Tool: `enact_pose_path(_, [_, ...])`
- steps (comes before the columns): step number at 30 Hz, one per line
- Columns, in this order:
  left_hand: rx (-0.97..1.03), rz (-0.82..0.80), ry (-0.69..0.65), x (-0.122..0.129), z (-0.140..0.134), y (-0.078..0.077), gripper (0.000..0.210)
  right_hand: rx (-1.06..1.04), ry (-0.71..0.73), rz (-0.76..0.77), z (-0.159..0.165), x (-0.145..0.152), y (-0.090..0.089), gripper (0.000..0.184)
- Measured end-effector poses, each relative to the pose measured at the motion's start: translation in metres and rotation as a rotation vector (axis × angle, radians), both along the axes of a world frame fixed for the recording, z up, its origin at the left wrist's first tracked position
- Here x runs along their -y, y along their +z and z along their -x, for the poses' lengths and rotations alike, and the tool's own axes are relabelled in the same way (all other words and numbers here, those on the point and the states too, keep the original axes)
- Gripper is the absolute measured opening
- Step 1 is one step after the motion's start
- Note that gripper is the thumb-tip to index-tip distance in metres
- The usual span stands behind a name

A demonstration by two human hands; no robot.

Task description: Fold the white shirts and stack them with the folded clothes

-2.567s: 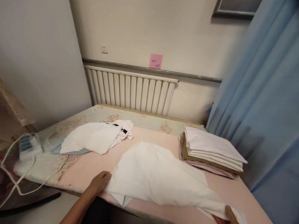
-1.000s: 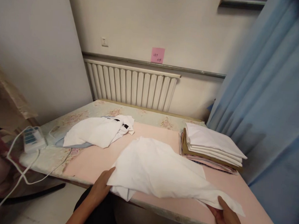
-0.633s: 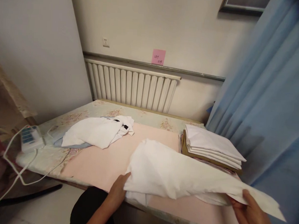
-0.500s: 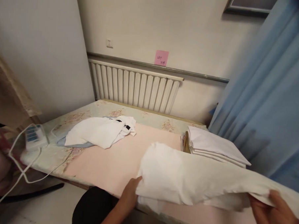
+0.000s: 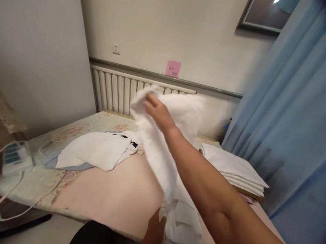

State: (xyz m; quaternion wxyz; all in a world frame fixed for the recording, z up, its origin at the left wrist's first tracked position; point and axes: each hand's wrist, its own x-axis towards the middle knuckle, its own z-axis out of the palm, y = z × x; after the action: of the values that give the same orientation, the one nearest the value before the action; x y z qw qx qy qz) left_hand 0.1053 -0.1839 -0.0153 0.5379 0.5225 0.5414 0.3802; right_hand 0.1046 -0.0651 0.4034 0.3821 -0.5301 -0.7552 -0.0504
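A white garment [image 5: 161, 158] hangs between my two hands above the near side of the table, blurred by motion; its exact kind is unclear. My right hand [image 5: 158, 109] reaches across to the left and grips its raised upper end, in front of the radiator. Low at the table's front edge, my left hand [image 5: 157, 224] is closed on the bunched lower part. Loose white folds trail below that hand. To the left lies a crumpled white cloth piece [image 5: 88, 149] with black patches, on top of light blue fabric [image 5: 54, 162].
A stack of folded white cloths [image 5: 231, 162] stands at the right beside a blue curtain [image 5: 266, 105]. The table has a flowered cover [image 5: 70, 130] and a pink sheet [image 5: 114, 191]. A power strip [image 5: 17, 157] with white cables sits at the left; a radiator [image 5: 113, 89] is behind.
My right hand has swung from the far right up and leftward, lifting the garment's end over the table. My left hand stays low, shifted slightly right and down in view.
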Motion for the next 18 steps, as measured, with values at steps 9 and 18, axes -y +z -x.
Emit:
enact_pose_path(9, [0.707,0.466,0.231,0.003,0.002,0.017,0.042,-0.34,-0.01,0.411,-0.14,-0.006,-0.195,0.039])
enact_pose_path(18, [0.758,0.473,0.232,0.005,0.002,0.028,0.036,-0.538,-0.483,0.659,-0.261,0.124,-0.36,0.036])
